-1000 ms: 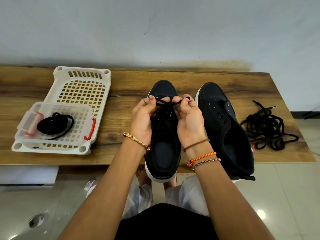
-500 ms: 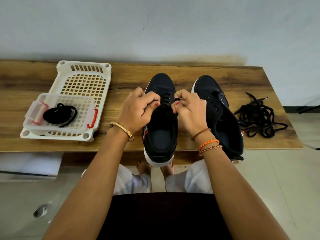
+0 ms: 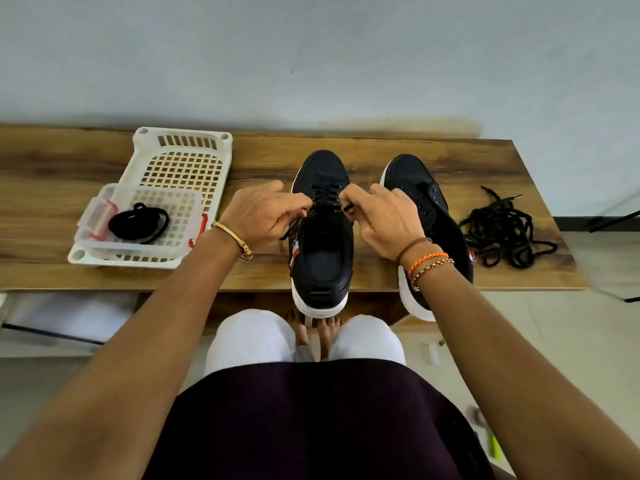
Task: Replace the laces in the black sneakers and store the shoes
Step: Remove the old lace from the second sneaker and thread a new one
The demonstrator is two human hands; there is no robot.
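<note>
In the head view, the laced sneaker (image 3: 322,233) stood toe-away on the wooden bench (image 3: 363,157), its white heel hanging over the near edge. The left hand (image 3: 266,213) lay at that sneaker's left side, fingers curled and pinching the end of the black lace (image 3: 292,228), which trailed down beside the eyelets. The right hand (image 3: 381,216) sat at the sneaker's right side, fingertips pinching the other lace end (image 3: 349,206) close to the top eyelets.

A second earlier both hands had been together over the sneaker's tongue, holding the lace stretched straight between them. Half a second earlier they had dropped to the eyelets, nearly knuckle to knuckle. Here they had drawn apart to either side, so the crossed rows of lacing showed between them.

The second sneaker (image 3: 426,209) stood just right of the laced sneaker, partly behind the right wrist, its eyelets bare as before. Further right of it lay the tangled pile of black laces (image 3: 505,230), unmoved. Well to the left of the laced sneaker sat the white plastic basket (image 3: 180,140), and resting on its near end the clear box with red clips (image 3: 104,209), a coiled black lace (image 3: 138,223) inside it, both where they had been.
</note>
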